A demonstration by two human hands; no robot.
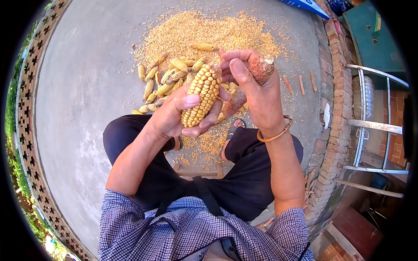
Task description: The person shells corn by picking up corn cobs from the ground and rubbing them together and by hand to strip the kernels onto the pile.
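Observation:
My left hand [174,114] is wrapped round a corn ear [202,95] covered in yellow kernels, its thumb across the front and its tip pointing up. Close by on the right, my right hand [257,93] holds a reddish bare cob [261,69] between thumb and palm, its fingers curled near the ear's tip. Another reddish cob [235,102] shows below, between the hands. Behind the ear lies a pile of corn ears [165,88] on the grey floor. A wide heap of loose kernels [204,30] spreads beyond it.
More kernels [198,150] lie between my feet. Several bare cobs [301,85] rest on the floor at the right, near a low brick edge [335,108]. A metal rack [374,126] and a green cabinet [370,37] stand beyond it. A latticed brick border [28,95] curves along the left.

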